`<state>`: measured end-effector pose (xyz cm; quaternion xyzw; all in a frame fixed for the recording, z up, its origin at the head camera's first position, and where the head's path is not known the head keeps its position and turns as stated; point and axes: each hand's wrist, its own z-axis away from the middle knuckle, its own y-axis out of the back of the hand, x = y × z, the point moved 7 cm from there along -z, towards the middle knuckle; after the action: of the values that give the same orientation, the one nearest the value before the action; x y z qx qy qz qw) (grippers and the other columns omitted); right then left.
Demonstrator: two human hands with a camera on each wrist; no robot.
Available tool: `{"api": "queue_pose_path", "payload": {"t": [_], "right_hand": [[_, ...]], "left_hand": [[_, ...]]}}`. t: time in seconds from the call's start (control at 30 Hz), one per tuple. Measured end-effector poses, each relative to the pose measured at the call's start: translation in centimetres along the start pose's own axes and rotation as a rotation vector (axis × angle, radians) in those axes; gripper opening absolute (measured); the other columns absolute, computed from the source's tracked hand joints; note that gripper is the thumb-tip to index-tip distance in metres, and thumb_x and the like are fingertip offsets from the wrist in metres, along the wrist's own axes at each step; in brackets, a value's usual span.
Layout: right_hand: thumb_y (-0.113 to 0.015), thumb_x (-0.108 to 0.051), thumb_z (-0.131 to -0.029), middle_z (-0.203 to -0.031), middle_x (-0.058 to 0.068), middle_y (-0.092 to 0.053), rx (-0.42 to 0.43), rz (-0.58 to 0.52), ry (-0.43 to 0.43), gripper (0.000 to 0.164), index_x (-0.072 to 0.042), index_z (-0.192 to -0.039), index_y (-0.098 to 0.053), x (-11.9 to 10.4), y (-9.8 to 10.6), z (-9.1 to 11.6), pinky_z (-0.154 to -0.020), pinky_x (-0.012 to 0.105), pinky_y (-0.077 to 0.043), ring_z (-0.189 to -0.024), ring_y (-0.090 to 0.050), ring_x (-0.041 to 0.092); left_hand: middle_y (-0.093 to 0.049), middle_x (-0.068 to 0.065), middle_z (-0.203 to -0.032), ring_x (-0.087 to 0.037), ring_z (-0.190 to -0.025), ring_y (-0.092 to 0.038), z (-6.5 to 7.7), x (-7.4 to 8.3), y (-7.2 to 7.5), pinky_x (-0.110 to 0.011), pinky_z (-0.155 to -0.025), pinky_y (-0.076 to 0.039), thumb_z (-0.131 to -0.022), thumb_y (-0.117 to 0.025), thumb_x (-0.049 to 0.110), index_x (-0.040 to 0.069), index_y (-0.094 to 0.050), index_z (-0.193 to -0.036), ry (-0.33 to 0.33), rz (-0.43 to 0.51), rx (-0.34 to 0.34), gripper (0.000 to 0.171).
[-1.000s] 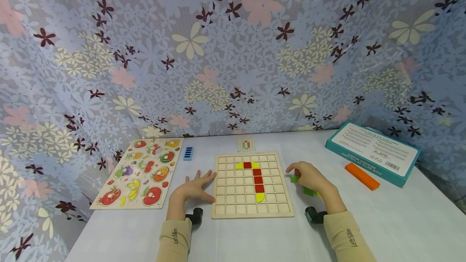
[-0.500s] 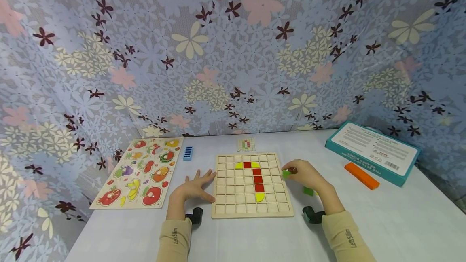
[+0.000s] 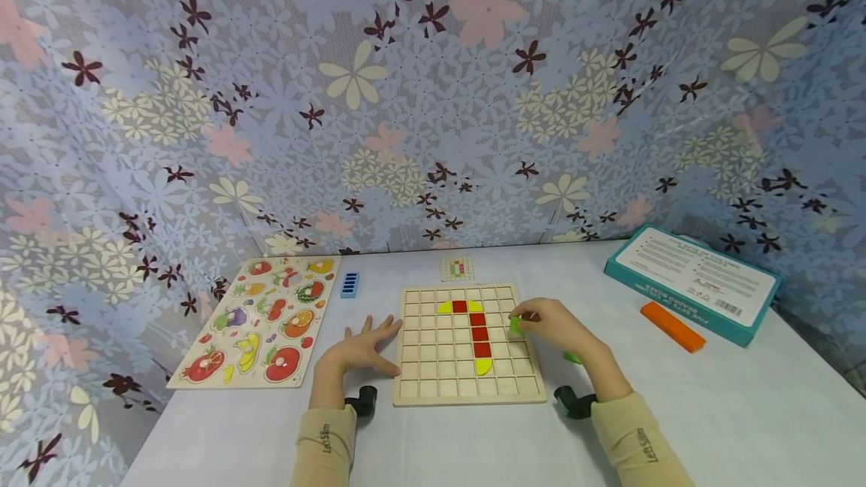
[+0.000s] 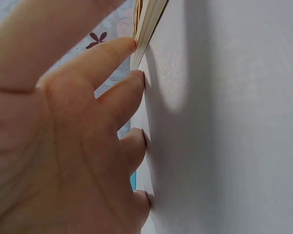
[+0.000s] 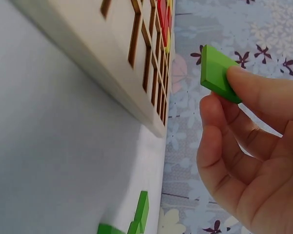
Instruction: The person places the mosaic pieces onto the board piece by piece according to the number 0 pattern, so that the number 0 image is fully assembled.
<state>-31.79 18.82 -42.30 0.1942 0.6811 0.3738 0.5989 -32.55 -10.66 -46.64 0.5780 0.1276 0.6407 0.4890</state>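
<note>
A wooden grid board (image 3: 426, 389) lies on the white table before me. Red square tiles (image 3: 479, 334) and yellow rounded tiles (image 3: 483, 367) form a hooked line in its cells. My right hand (image 3: 555, 323) pinches a green square tile (image 5: 217, 73) between thumb and fingers, raised over the board's right side. Spread fingers of my left hand (image 3: 358, 348) rest at the board's left edge; in the left wrist view, one fingertip (image 4: 129, 45) touches its side. Loose green pieces (image 5: 142, 209) lie on the table right of the board, partly hidden by my right arm in the head view.
A small pattern card (image 3: 458, 269) lies behind the board. To the left are a fruit puzzle board (image 3: 271, 337) and a small blue object (image 3: 349, 285). A teal box (image 3: 697, 280) and an orange bar (image 3: 673, 327) lie at the right.
My right hand has carried the green tile leftward from the table beside the board to above its right columns. My left hand stays in place.
</note>
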Motion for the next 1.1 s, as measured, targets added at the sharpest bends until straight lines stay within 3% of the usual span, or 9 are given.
{"api": "queue_pose_path", "payload": {"t": [0.53,0.87,1.1], "right_hand": [[-0.055,-0.005,-0.090,-0.096,0.005,-0.063,-0.055,-0.019,0.115,0.019,-0.001,-0.105,-0.066,-2.2,-1.8,-0.5,-0.070,0.030,-0.048,-0.082,-0.053,0.015],[-0.055,-0.004,-0.090,-0.109,0.009,-0.064,-0.091,-0.023,0.177,0.021,-0.001,-0.108,-0.066,-4.3,-3.2,-1.0,-0.077,0.034,-0.051,-0.094,-0.060,0.021],[-0.055,-0.001,-0.088,-0.100,0.005,-0.066,-0.131,0.004,0.214,0.021,-0.003,-0.106,-0.066,-5.8,-4.7,-1.2,-0.072,0.030,-0.051,-0.085,-0.060,0.017]], "left_hand": [[-0.020,-0.006,-0.153,-0.036,-0.141,0.004,0.0,0.1,-0.1,-0.061,-0.106,0.013,-0.068,-0.080,0.024,0.016,-0.033,-0.145,0.001,0.001,-0.002,0.090],[-0.019,-0.005,-0.153,-0.036,-0.141,0.003,-0.2,-0.2,-0.1,-0.061,-0.106,0.012,-0.068,-0.079,0.025,0.017,-0.032,-0.145,0.004,-0.008,-0.001,0.090],[-0.019,-0.005,-0.154,-0.036,-0.140,0.004,0.0,-0.2,0.0,-0.062,-0.106,0.012,-0.068,-0.079,0.025,0.017,-0.032,-0.145,0.004,-0.014,-0.004,0.091]]}}
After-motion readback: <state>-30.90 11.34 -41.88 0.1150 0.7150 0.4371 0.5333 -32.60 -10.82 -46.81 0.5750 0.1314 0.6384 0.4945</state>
